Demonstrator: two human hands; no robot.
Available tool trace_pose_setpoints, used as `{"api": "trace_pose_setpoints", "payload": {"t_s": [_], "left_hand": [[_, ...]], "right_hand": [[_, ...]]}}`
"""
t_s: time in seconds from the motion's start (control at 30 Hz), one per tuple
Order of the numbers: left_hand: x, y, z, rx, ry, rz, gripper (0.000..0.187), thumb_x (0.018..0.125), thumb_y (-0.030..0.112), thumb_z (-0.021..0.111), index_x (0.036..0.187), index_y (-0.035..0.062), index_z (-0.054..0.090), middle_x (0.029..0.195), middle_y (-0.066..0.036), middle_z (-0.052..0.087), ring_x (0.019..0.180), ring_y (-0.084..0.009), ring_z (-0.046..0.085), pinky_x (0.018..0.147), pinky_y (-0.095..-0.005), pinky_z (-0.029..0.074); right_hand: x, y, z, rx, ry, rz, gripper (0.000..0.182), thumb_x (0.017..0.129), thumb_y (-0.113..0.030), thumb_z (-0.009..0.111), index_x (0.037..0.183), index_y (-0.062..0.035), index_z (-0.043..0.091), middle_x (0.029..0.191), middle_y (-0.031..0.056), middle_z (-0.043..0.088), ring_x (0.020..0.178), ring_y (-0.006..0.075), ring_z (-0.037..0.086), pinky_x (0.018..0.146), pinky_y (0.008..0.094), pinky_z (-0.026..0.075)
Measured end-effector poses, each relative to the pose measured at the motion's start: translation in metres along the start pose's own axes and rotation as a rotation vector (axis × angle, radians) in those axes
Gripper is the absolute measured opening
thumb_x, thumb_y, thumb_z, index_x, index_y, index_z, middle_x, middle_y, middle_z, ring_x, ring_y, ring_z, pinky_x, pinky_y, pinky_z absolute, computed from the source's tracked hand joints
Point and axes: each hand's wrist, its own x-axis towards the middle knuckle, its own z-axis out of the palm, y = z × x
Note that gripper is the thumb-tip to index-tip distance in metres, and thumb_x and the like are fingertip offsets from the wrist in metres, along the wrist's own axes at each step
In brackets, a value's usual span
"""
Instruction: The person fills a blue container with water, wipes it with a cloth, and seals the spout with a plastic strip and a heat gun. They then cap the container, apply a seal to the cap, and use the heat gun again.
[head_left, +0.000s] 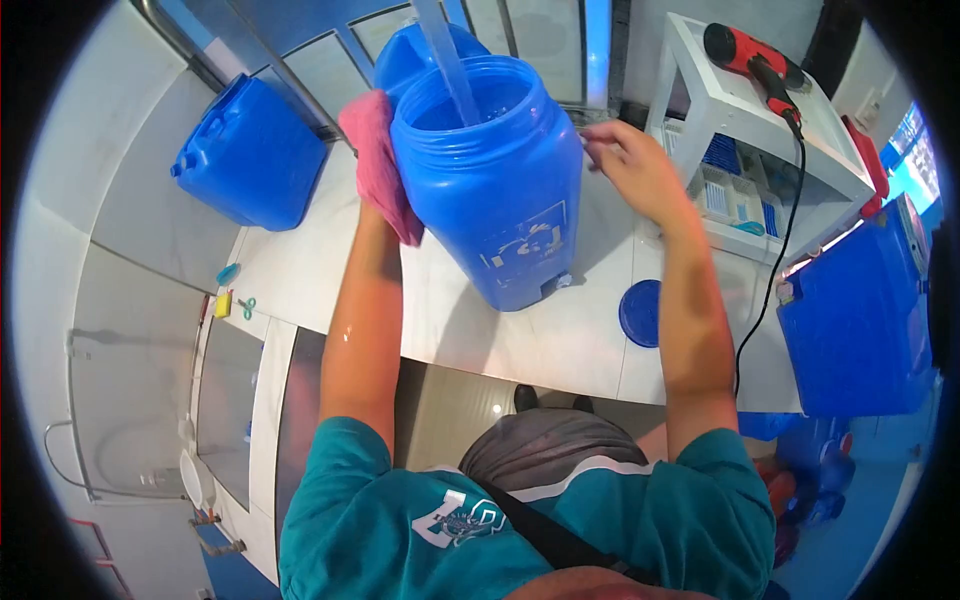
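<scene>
A large blue container [490,190] with an open, threaded mouth stands upright on the white counter [440,320]. A translucent tube [448,62] slants down into its mouth. Against the container's left side is a pink cloth [378,165], which covers my left hand; the fingers are hidden under it. My right hand [632,168] is at the container's right side, near its shoulder, with fingers partly bent and apart. A round blue lid [640,313] lies on the counter right of the container's base.
Other blue containers stand at the left [255,155], behind [420,50] and at the right [860,310]. A white shelf [700,110] holds a red and black heat gun [750,55], its black cord hanging across the counter. Small scissors [247,307] and a yellow item [222,304] lie at left.
</scene>
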Motion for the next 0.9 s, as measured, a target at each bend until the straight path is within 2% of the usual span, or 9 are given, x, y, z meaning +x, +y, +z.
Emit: {"api": "trace_pose_setpoints", "payload": {"t_s": [0.1,0.17,0.3,0.43,0.53,0.63,0.7,0.83,0.9], "left_hand": [[-0.003,-0.033,0.013,-0.905,-0.037,-0.443,0.045,0.1,0.025,0.056,0.136,-0.0015,0.053,0.131,-0.013,0.062,0.117,-0.0235,0.06,0.098,-0.0358,0.05],[-0.006,-0.041,0.044,-1.509,-0.105,-0.767,0.042,0.106,0.025,0.047,0.137,-0.0022,0.052,0.127,-0.014,0.064,0.113,-0.0222,0.062,0.094,-0.0361,0.053],[-0.109,-0.011,0.052,-0.971,-0.039,-0.887,0.047,0.107,0.031,0.045,0.145,0.0025,0.046,0.127,-0.012,0.064,0.107,-0.0234,0.065,0.085,-0.0347,0.057],[-0.159,0.056,0.057,-1.128,0.256,-0.903,0.053,0.106,0.037,0.041,0.149,0.0048,0.038,0.142,-0.015,0.052,0.125,-0.0272,0.053,0.105,-0.0396,0.044],[-0.152,0.068,0.06,-0.969,0.198,-0.743,0.053,0.107,0.037,0.04,0.149,0.0047,0.037,0.143,-0.013,0.051,0.126,-0.0266,0.052,0.106,-0.0397,0.044],[-0.122,0.058,0.039,-0.629,0.193,-0.487,0.053,0.107,0.036,0.039,0.15,0.0044,0.036,0.144,-0.011,0.05,0.128,-0.0258,0.051,0.107,-0.0399,0.043],[-0.087,0.05,0.044,-0.598,0.279,-0.323,0.05,0.105,0.025,0.046,0.147,-0.0004,0.039,0.144,-0.013,0.042,0.136,-0.0267,0.039,0.118,-0.0391,0.025],[0.002,0.001,0.021,-1.097,0.011,-0.521,0.04,0.104,0.032,0.054,0.133,0.0039,0.057,0.127,-0.01,0.064,0.114,-0.0215,0.061,0.098,-0.0372,0.05],[0.05,-0.12,0.049,-0.288,-0.127,-0.47,0.034,0.101,0.032,0.057,0.123,0.0055,0.063,0.123,-0.01,0.066,0.109,-0.0216,0.063,0.093,-0.037,0.052]], "right_hand": [[0.084,0.179,0.055,-0.243,0.115,-0.198,0.039,0.091,-0.009,0.066,0.13,-0.005,0.061,0.118,0.0215,0.067,0.104,0.0357,0.068,0.091,0.0439,0.053],[0.08,0.175,0.069,-0.338,0.075,-0.147,0.039,0.093,-0.015,0.063,0.131,-0.0063,0.061,0.12,0.0234,0.065,0.105,0.0384,0.067,0.091,0.0468,0.053],[0.074,0.12,0.087,-0.585,-0.193,0.206,0.041,0.099,-0.035,0.048,0.127,-0.0106,0.065,0.118,0.0254,0.067,0.107,0.0411,0.067,0.091,0.0525,0.053],[0.06,0.137,0.09,-0.607,0.026,0.248,0.036,0.098,-0.03,0.048,0.12,-0.011,0.069,0.109,0.0234,0.071,0.105,0.039,0.068,0.09,0.052,0.053],[0.061,0.165,0.102,-0.249,0.282,0.169,0.04,0.098,-0.028,0.052,0.129,-0.0063,0.065,0.102,0.0229,0.072,0.1,0.0343,0.071,0.087,0.0471,0.054],[0.035,0.089,0.08,0.485,0.083,0.269,0.055,0.101,-0.032,0.056,0.147,-0.0031,0.047,0.114,0.0147,0.07,0.109,0.0247,0.066,0.096,0.0372,0.05],[0.007,0.062,0.074,0.717,0.091,0.2,0.062,0.103,-0.038,0.055,0.152,-0.0021,0.04,0.129,0.0131,0.063,0.122,0.0227,0.058,0.106,0.0347,0.044],[-0.055,0.036,0.092,0.615,0.085,-0.044,0.081,0.101,-0.057,0.053,0.155,-0.0002,0.032,0.146,0.0157,0.048,0.137,0.0245,0.046,0.115,0.0374,0.035],[-0.066,0.032,0.111,0.489,0.206,-0.122,0.097,0.094,-0.069,0.052,0.155,0.0009,0.027,0.15,0.0179,0.043,0.139,0.0272,0.043,0.116,0.0397,0.033]]}}
